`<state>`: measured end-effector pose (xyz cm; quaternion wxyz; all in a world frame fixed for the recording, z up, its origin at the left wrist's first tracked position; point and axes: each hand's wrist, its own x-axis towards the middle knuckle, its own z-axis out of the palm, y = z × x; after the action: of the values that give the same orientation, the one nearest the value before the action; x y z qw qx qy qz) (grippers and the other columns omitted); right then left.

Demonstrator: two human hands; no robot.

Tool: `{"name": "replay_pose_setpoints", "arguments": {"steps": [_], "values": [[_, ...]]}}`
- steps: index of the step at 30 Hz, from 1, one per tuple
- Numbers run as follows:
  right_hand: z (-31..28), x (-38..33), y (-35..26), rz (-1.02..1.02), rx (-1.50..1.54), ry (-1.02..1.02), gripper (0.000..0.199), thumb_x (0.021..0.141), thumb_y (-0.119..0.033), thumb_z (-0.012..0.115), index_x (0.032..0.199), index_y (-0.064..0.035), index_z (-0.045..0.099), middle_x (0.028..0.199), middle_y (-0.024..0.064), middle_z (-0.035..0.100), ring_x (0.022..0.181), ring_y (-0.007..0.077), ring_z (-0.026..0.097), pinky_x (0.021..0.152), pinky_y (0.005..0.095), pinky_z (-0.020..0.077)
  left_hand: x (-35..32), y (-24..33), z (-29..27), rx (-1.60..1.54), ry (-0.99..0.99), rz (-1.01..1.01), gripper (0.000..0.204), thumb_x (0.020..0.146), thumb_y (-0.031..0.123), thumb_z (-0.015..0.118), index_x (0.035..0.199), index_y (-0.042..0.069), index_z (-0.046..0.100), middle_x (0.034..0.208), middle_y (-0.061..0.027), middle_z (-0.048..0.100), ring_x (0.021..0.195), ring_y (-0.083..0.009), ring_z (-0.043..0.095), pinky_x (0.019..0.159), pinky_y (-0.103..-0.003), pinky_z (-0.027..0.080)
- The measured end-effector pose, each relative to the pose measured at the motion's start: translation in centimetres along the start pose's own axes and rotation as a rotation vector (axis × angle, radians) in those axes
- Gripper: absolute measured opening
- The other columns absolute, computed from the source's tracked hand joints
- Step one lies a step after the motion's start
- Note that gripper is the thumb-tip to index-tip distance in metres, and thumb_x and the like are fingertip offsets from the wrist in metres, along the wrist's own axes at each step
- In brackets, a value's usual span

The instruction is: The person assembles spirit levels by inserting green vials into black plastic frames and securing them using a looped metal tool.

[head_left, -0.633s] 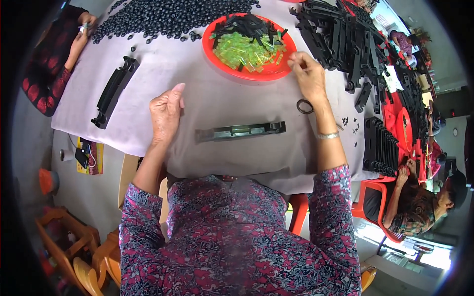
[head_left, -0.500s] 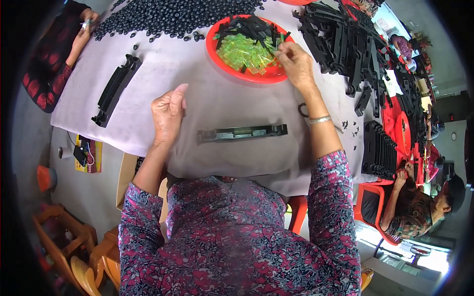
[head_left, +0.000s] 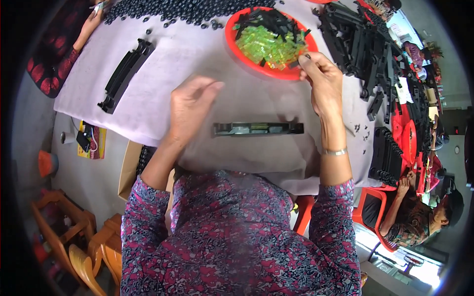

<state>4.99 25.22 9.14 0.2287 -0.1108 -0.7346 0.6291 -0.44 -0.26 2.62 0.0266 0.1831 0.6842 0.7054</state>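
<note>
My right hand (head_left: pixel 323 81) is at the right rim of a red plate (head_left: pixel 236 48). Its thumb and fingers pinch a small dark strip (head_left: pixel 295 64). Glossy yellow-green strips (head_left: pixel 269 49) and matte black strips (head_left: pixel 264 22) fill the plate. My left hand (head_left: pixel 192 103), slightly blurred, hovers over the cloth with its fingertips pressed together; whether anything small is between them does not show. Below and between my hands lies a long black plastic holder (head_left: pixel 259 129), with pale and greenish pieces along its channel. Neither hand touches it.
A second black holder (head_left: pixel 126 74) lies at the left. Many small black round parts (head_left: pixel 182 11) spread along the far edge. Black plastic parts (head_left: pixel 353 52) are heaped at the right, near a row of stacked ones (head_left: pixel 385 155). Other people sit at left and right.
My right hand has drawn back slightly from the plate's contents with the dark strip. My left hand has turned, its fingers now pointing right. The whole view has shifted a little.
</note>
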Motion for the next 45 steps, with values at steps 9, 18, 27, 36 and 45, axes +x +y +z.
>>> {"name": "replay_pose_setpoints", "arguments": {"steps": [9,18,27,36,45], "values": [[3.6,-9.0,0.0,0.192,0.397,-0.124,0.011,0.091,-0.005,0.069,0.101,-0.0003,0.069,0.082,0.0026,0.067,0.069,0.0073,0.058,0.064,0.0220,0.0467,-2.9,4.1,2.8,-0.069,-0.360,-0.011,0.022,0.090,0.006,0.069,0.110,0.001,0.065,0.092,-0.0027,0.063,0.081,-0.0084,0.059,0.069,-0.023,0.047],[2.8,-9.4,-0.9,0.152,0.032,-0.096,0.006,0.090,-0.005,0.071,0.093,-0.0007,0.070,0.077,-0.0014,0.065,0.066,0.0037,0.054,0.060,0.0197,0.0448,-3.2,4.4,1.9,-0.064,-0.430,-0.191,0.011,0.092,0.000,0.065,0.102,-0.003,0.069,0.088,0.0019,0.062,0.082,-0.0040,0.055,0.072,-0.020,0.046],[1.3,-10.5,-1.5,0.151,-0.081,-0.127,0.005,0.088,0.000,0.070,0.084,-0.0009,0.068,0.070,-0.0058,0.057,0.064,0.0008,0.048,0.057,0.0184,0.0386,-3.1,4.5,2.1,0.123,-0.525,0.084,0.019,0.086,0.003,0.070,0.104,-0.002,0.067,0.080,-0.0034,0.058,0.072,-0.0103,0.055,0.064,-0.026,0.045],[0.4,-11.8,-0.5,0.298,-0.189,-0.001,0.008,0.089,-0.006,0.071,0.082,-0.0004,0.070,0.065,-0.0073,0.052,0.056,0.0003,0.040,0.050,0.0193,0.0295,-3.3,2.7,1.8,0.595,-0.543,0.372,0.047,0.068,0.010,0.078,0.112,0.002,0.063,0.091,-0.0119,0.059,0.087,-0.0330,0.057,0.079,-0.042,0.046],[2.7,-12.2,0.4,0.366,-0.257,0.047,0.009,0.088,-0.007,0.072,0.082,0.0007,0.071,0.060,-0.0097,0.047,0.055,0.0003,0.038,0.048,0.0205,0.0282,-3.8,1.5,2.4,0.561,-0.503,0.334,0.046,0.067,0.010,0.077,0.110,0.003,0.063,0.091,-0.0115,0.061,0.087,-0.0325,0.059,0.076,-0.043,0.046]]}}
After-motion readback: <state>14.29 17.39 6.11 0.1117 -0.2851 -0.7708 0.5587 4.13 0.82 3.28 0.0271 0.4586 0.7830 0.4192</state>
